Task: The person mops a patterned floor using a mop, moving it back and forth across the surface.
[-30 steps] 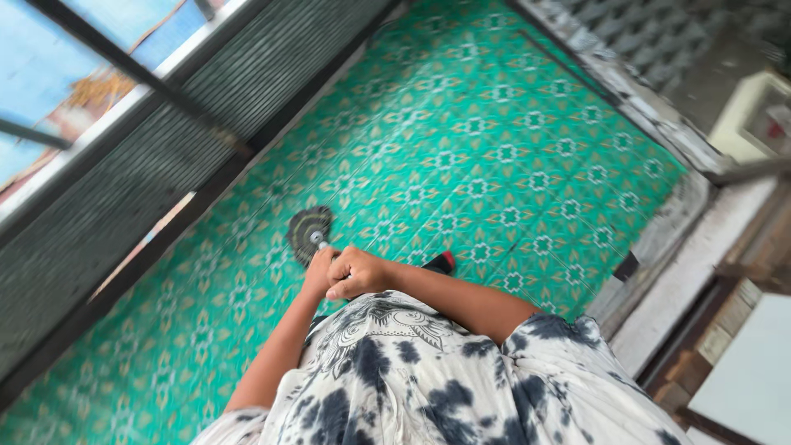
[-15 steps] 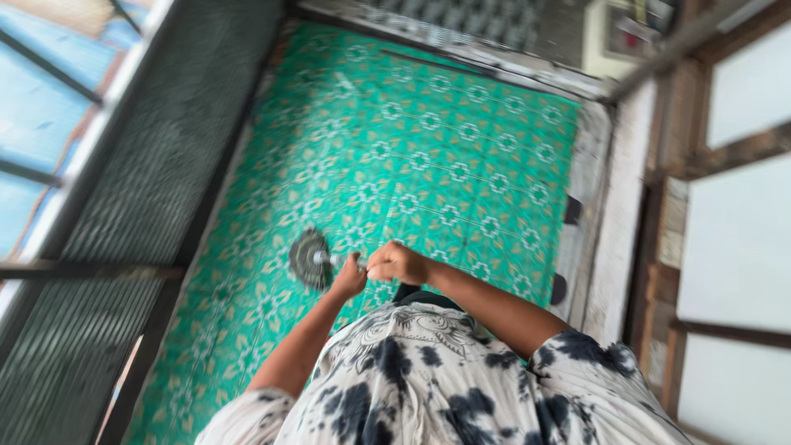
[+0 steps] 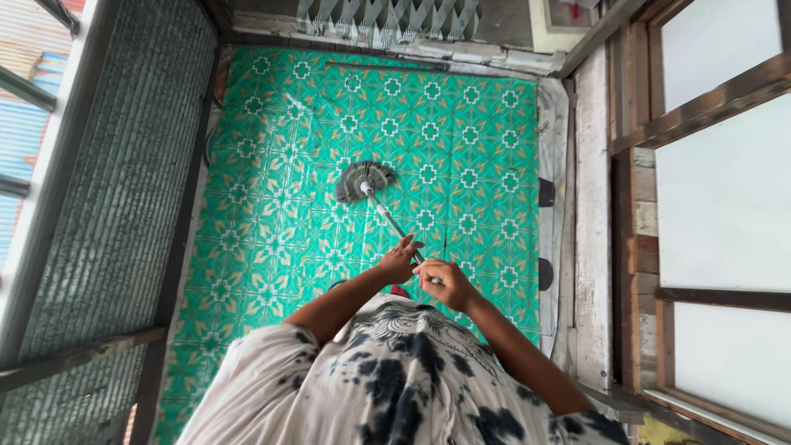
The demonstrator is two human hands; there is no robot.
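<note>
- Green patterned floor covering [image 3: 461, 132] fills the narrow balcony, running from the grey mesh railing [image 3: 115, 189] on one side to the weathered wooden wall [image 3: 593, 206] with its pale panels on the other.
- Tie-dye shirt [image 3: 395, 387], black blotches on white, takes up the bottom of the view as the person looks straight down.
- Mop [image 3: 367, 180] is out in front: its grey, fanned head sits flat on the floor near the middle, the thin metal handle slanting back towards the body.
- Left hand [image 3: 398, 259] rests on the handle with the fingers loosely spread, more guiding than clamping.
- Right hand [image 3: 445, 283] is closed around the handle's upper end, just beside the left.
- Judging by this, it's mid-stroke in mopping; the next move calls for a firmer left-hand grip to steer the head across uncovered tiles.
</note>
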